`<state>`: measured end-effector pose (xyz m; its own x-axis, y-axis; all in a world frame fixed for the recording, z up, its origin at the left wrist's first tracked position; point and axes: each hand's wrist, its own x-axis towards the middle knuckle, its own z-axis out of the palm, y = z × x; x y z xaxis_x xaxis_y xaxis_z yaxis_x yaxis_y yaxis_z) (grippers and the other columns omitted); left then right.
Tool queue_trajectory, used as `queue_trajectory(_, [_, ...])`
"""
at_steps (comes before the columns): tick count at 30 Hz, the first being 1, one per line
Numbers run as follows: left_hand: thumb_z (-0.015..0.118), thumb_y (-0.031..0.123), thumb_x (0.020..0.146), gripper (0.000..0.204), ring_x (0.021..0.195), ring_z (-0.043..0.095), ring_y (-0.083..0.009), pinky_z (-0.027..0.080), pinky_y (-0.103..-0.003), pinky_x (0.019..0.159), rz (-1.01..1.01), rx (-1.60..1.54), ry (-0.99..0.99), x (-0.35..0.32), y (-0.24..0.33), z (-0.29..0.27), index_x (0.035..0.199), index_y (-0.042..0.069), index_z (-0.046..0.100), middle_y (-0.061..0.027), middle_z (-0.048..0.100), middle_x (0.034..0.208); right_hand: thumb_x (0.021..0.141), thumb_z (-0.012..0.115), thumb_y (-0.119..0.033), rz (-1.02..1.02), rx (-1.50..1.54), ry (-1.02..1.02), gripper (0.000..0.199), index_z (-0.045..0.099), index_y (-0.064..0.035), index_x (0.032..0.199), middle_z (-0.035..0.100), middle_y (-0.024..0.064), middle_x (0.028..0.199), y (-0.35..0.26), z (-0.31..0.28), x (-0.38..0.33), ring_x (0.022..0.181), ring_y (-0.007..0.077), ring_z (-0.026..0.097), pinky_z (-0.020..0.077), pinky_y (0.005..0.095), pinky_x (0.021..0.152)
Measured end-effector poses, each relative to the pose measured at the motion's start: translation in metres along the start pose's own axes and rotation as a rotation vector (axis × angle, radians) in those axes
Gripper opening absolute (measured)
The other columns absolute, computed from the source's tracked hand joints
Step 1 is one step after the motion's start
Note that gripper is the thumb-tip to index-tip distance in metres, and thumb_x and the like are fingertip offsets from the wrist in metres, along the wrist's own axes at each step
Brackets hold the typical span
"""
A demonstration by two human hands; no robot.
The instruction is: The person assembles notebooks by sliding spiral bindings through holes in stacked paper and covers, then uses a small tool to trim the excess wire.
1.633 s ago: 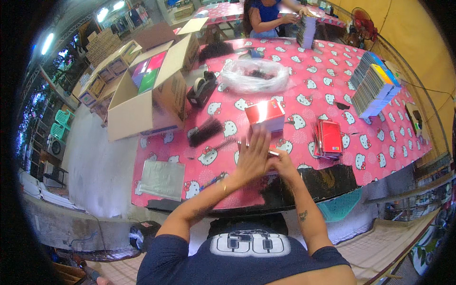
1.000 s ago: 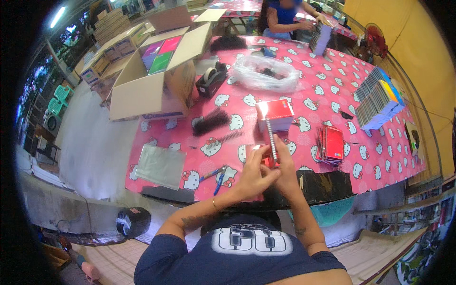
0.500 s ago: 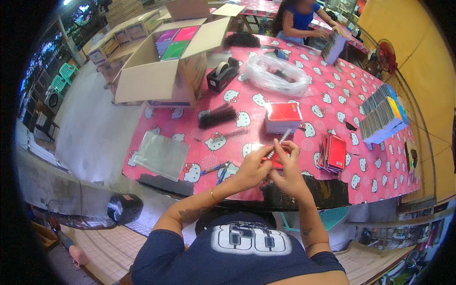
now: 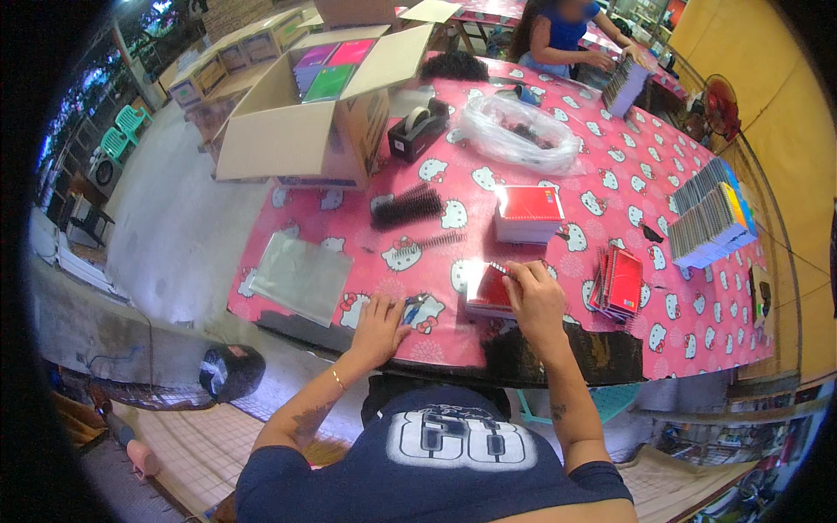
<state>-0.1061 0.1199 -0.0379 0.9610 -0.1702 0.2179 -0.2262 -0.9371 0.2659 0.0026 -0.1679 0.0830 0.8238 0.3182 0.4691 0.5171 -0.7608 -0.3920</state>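
— At the near edge of the counter (image 4: 558, 366), what changed for you?

— Half a second ago both your hands met over the red notebook; now they're apart. Your right hand (image 4: 534, 301) pinches its spiral edge, the red notebook (image 4: 488, 292) lying flat under it. Your left hand (image 4: 379, 327) rests spread on the cloth, fingertips at a small blue tool (image 4: 411, 309).

— And farther out?

— A clear plastic sleeve (image 4: 301, 275), black binding combs (image 4: 405, 207), a notebook stack (image 4: 528, 212), then the open cardboard box (image 4: 305, 131). Another person sorts notebooks at the far end.

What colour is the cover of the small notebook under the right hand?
Red, seen in the head view: the notebook lies on the table under the right hand.
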Motion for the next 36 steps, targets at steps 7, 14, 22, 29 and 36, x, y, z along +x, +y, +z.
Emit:
queue_trajectory(7, [0.062, 0.036, 0.093, 0.053, 0.112, 0.053, -0.0338, 0.044, -0.047, 0.094, -0.121, 0.116, 0.05, 0.023, 0.001, 0.01, 0.132, 0.002, 0.052, -0.0169, 0.055, 0.119, 0.089, 0.07, -0.018, 0.032, -0.023, 0.01, 0.019, 0.07, -0.0088, 0.105, 0.068, 0.0093, 0.094, -0.002, 0.004, 0.005, 0.08, 0.0308, 0.068, 0.0536, 0.0414, 0.068])
queue_trajectory(14, [0.044, 0.034, 0.103, 0.04, 0.089, 0.07, -0.0257, 0.057, -0.035, 0.068, -0.543, -1.568, -0.338, 0.085, 0.056, -0.033, 0.123, 0.001, 0.055, -0.0127, 0.066, 0.106, 0.089, 0.069, -0.019, 0.049, 0.0, 0.041, 0.018, 0.07, -0.0096, 0.105, 0.067, 0.0088, 0.093, 0.0, 0.003, 0.004, 0.077, 0.0309, 0.068, 0.0535, 0.0421, 0.066])
queue_trajectory(22, [0.041, 0.032, 0.104, 0.041, 0.091, 0.073, -0.0324, 0.062, -0.038, 0.067, -0.573, -1.888, -0.477, 0.107, 0.073, -0.042, 0.12, -0.002, 0.054, -0.0184, 0.068, 0.104, 0.089, 0.069, -0.019, 0.055, 0.012, 0.062, 0.016, 0.069, -0.0106, 0.103, 0.067, 0.008, 0.092, -0.001, 0.006, 0.003, 0.075, 0.031, 0.068, 0.0536, 0.0414, 0.066])
queue_trajectory(29, [0.043, 0.029, 0.104, 0.039, 0.081, 0.071, -0.0286, 0.061, -0.039, 0.07, -0.617, -1.882, -0.502, 0.108, 0.072, -0.041, 0.122, -0.003, 0.059, -0.0138, 0.066, 0.096, 0.089, 0.068, -0.02, 0.05, 0.008, 0.073, 0.014, 0.069, -0.0122, 0.101, 0.067, 0.0073, 0.091, -0.006, 0.003, 0.004, 0.075, 0.031, 0.068, 0.0537, 0.0418, 0.065])
queue_trajectory(36, [0.062, 0.021, 0.093, 0.034, 0.089, 0.062, -0.0284, 0.049, -0.038, 0.08, -0.259, -1.248, -0.289, 0.12, 0.076, -0.076, 0.123, 0.007, 0.068, -0.0136, 0.064, 0.099, 0.088, 0.069, -0.021, 0.035, -0.005, 0.098, 0.015, 0.068, -0.0119, 0.101, 0.065, 0.0068, 0.091, 0.015, 0.002, 0.002, 0.08, 0.0314, 0.068, 0.0533, 0.043, 0.067])
